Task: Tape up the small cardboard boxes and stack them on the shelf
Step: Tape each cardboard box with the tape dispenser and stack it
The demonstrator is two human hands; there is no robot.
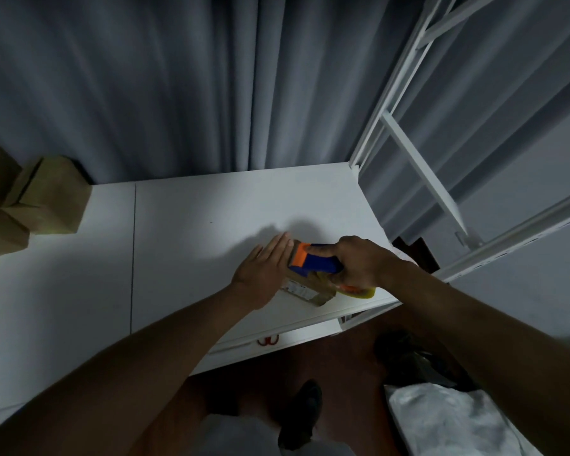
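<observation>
A small cardboard box (310,291) with a white label lies on the white shelf board (195,232) near its front right corner. My left hand (264,268) rests flat against the box's left side, fingers straight. My right hand (362,261) grips a blue and orange tape dispenser (313,260) with a yellowish tape roll (359,292), pressed on top of the box; the forefinger lies along the dispenser's top. Much of the box is hidden under the dispenser and hands.
Stacked cardboard boxes (43,199) stand at the shelf's far left. White shelf uprights and braces (418,159) rise at the right. Grey curtain hangs behind. Red scissors (268,340) lie on a lower level. A white bag (451,419) and my shoe (305,413) are on the brown floor.
</observation>
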